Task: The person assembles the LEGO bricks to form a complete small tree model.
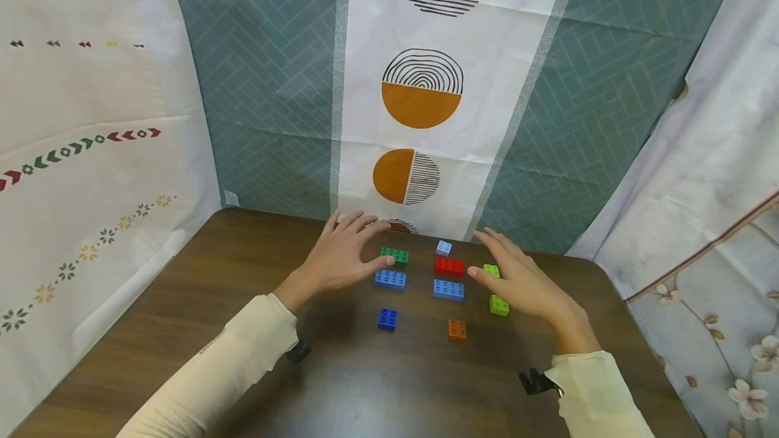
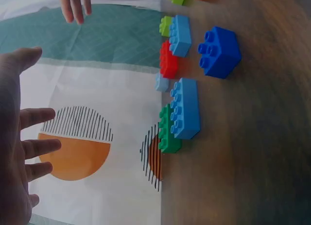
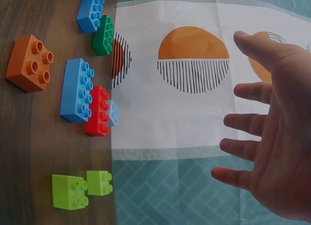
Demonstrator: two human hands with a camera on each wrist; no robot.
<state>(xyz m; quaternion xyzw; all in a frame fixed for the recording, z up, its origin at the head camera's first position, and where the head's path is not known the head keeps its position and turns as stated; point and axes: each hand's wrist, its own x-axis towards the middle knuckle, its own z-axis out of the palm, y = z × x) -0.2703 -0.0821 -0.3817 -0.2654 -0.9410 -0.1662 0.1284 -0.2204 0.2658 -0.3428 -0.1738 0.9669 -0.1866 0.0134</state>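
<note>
Both hands hover above the table with fingers spread, holding nothing. My left hand (image 1: 341,255) is nearest the green brick (image 1: 398,256) and a light blue brick (image 1: 390,280); a dark blue brick (image 1: 387,319) lies closer to me. Beside my right hand (image 1: 523,279) are two lime green bricks (image 1: 499,305), one partly hidden by it. Between the hands sit a red brick (image 1: 449,265), a second light blue brick (image 1: 448,290), a small pale blue brick (image 1: 443,248) and an orange brick (image 1: 456,330). In the right wrist view the right hand (image 3: 277,132) stands apart from every brick.
The brown wooden table (image 1: 365,384) ends at the back against a teal and white cloth (image 1: 268,86) with orange half circles. A white patterned cloth (image 1: 91,188) hangs on the left, and a floral one (image 1: 718,330) on the right. Dark devices (image 1: 298,351) sit at both wrists.
</note>
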